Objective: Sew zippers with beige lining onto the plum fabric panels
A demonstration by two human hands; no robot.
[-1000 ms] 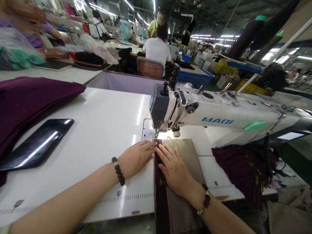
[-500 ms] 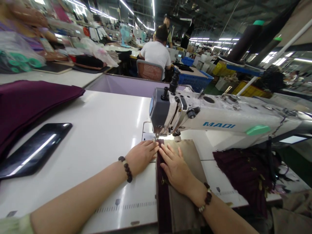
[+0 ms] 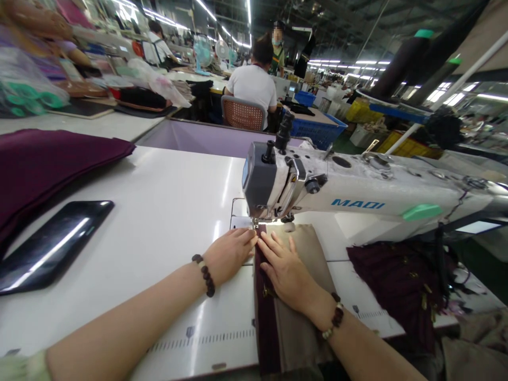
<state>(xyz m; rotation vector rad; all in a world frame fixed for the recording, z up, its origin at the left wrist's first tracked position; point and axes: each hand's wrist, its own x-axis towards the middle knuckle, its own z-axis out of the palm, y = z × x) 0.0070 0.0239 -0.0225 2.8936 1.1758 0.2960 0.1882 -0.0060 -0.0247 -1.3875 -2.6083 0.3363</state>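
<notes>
My left hand lies flat with fingers stretched out, its fingertips at the left edge of a maroon fabric strip close under the needle area. My right hand rests spread over the strip and the beige fabric piece beside it. Neither hand grips anything. A small gold-coloured pull shows on the maroon strip, below the right thumb. The far end of the fabric lies under the head of a white sewing machine; the needle and presser foot are mostly hidden by fingers and machine.
On the left, a dark glossy tray-like panel lies before a stack of maroon fabric. Gathered maroon pieces with gold-coloured pulls lie at the right. Dark thread cones stand above. A seated person is beyond the table.
The fabric has slid slightly away from me under the machine head. Both hands keep nearly the same place. In the background, a standing person's head has come up.
</notes>
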